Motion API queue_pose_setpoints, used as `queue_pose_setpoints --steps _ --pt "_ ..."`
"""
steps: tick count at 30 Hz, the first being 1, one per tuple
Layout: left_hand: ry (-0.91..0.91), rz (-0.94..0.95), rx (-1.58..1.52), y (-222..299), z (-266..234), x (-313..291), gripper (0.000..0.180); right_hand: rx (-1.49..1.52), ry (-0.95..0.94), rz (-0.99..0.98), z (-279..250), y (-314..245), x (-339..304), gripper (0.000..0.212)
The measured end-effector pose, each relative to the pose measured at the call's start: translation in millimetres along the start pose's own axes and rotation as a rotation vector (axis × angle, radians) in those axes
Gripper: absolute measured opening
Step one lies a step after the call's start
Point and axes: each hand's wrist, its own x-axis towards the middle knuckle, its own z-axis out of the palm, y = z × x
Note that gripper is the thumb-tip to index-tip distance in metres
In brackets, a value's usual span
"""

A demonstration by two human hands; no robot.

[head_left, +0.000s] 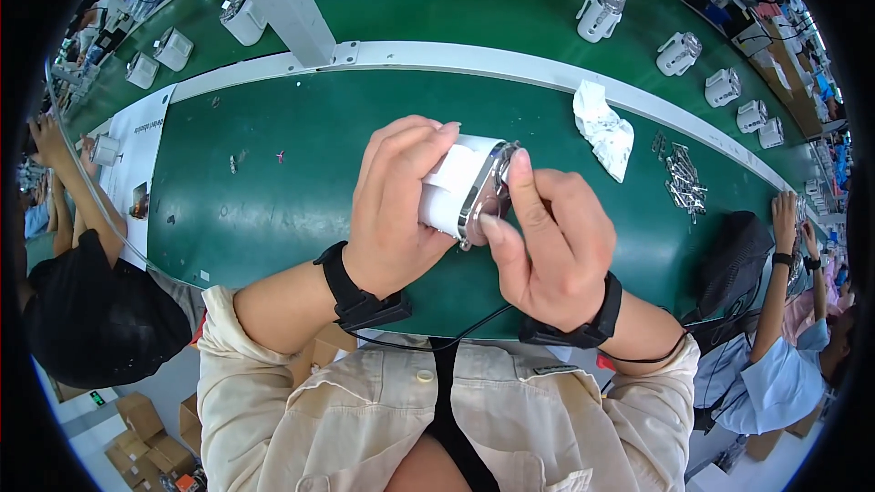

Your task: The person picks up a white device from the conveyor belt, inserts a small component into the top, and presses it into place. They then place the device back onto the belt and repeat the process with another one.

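Above the near half of the green table I hold a white canister [447,184] on its side, its shiny metal-rimmed end [488,196] turned to the right. My left hand [394,196] is wrapped round the white body from the left. At the metal end, the thumb and index finger of my right hand [558,232] grip the rim from the right; its other fingers are curled. Whatever small part may lie under those fingertips is hidden. Each wrist wears a black strap with a cable.
Small metal parts [684,180] lie in a pile on the right, beside crumpled white paper [603,130]. A black bag [734,260] sits at the right edge. Beyond a white rail [437,56], similar canisters [601,14] stand on a green surface. Co-workers sit on both sides.
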Motion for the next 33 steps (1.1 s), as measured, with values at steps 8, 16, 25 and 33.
queue_pose_setpoints --steps 8,16,25,33 --pt "-0.040 -0.557 -0.536 3.1 5.2 -10.1 0.075 0.380 -0.108 0.220 -1.7 18.9 8.8 0.040" --pt "-0.152 -0.135 -0.298 -5.3 7.9 -11.2 0.078 1.115 -0.222 0.717 10.9 17.8 3.7 0.046" --pt "-0.189 -0.147 -0.332 -7.3 11.7 -10.4 0.078 1.151 -0.225 0.728 9.0 17.1 1.0 0.045" --pt "-0.073 -0.327 -0.358 -19.0 15.5 -10.3 0.079 1.328 -0.418 0.894 15.8 40.5 40.9 0.045"
